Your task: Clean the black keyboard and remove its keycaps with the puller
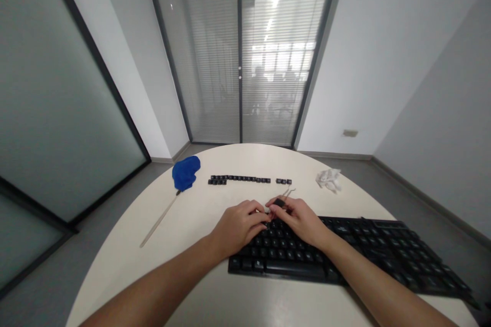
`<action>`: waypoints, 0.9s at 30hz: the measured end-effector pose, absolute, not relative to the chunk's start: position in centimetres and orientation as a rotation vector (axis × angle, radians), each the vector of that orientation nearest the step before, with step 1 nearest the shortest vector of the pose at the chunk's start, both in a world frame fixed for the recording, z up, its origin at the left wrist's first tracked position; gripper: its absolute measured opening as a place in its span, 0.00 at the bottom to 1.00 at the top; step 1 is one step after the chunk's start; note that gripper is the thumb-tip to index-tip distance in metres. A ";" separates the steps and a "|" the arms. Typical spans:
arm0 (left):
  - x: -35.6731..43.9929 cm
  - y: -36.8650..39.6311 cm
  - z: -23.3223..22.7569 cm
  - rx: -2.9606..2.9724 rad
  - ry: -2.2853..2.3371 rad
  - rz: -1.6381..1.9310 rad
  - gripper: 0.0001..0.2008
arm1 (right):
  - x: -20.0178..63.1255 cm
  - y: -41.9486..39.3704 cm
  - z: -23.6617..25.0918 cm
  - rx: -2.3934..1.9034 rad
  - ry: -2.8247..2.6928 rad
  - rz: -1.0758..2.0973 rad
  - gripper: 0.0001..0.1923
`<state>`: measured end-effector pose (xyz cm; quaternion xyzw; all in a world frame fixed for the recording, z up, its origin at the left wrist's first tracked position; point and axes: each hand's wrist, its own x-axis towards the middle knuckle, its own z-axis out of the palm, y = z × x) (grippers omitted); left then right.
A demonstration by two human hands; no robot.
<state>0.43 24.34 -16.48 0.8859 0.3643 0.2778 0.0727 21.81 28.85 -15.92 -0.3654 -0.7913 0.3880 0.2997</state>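
Observation:
A black computer keyboard [286, 253] lies on the round table, with my hands over its upper left part. My right hand [303, 219] is closed on a small tool with a dark block-like body [279, 203] and thin wire prongs [290, 191] pointing away from me; it looks like a wire keycap puller. Beside it, my left hand [245, 222] is closed in a pinch near a tiny pale thing [267, 210] between the two hands, too small to name. Beyond my hands, loose black keycaps [241, 178] stand in rows, with a few more keycaps [284, 181] to the right.
On the left of the cream table [126, 276] lies a blue cloth [186, 172], touching a thin pale stick with a dark tip [159, 222]. Crumpled white tissue [329, 180] sits at the far right. Glass partitions with blinds [215, 61] stand behind the table.

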 end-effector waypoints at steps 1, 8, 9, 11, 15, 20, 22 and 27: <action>0.5 24.3 -16.4 2.691 1.072 0.816 0.09 | 21.8 28.9 -16.0 -0.982 -2.108 1.008 0.18; -0.6 26.1 -15.5 2.667 1.174 0.925 0.07 | 21.8 28.9 -16.0 -1.014 -2.112 0.955 0.16; -1.2 26.6 -15.2 2.640 1.253 0.983 0.06 | 21.7 28.9 -15.9 -1.023 -2.113 0.948 0.16; -2.4 27.7 -14.3 2.601 1.420 1.056 0.07 | 21.6 28.9 -15.9 -1.041 -2.124 0.926 0.16; -4.3 29.3 -12.1 2.511 1.647 1.137 0.06 | 21.5 29.0 -15.9 -1.046 -2.148 0.899 0.16; -4.8 30.6 -12.9 2.469 1.795 1.157 0.07 | 21.6 29.0 -15.9 -1.042 -2.160 0.897 0.15; -4.9 31.1 -14.5 2.487 1.828 1.125 0.07 | 21.6 29.0 -15.9 -1.038 -2.164 0.894 0.15; -5.3 31.7 -18.2 2.612 1.803 0.976 0.08 | 21.6 29.0 -15.9 -1.049 -2.166 0.888 0.15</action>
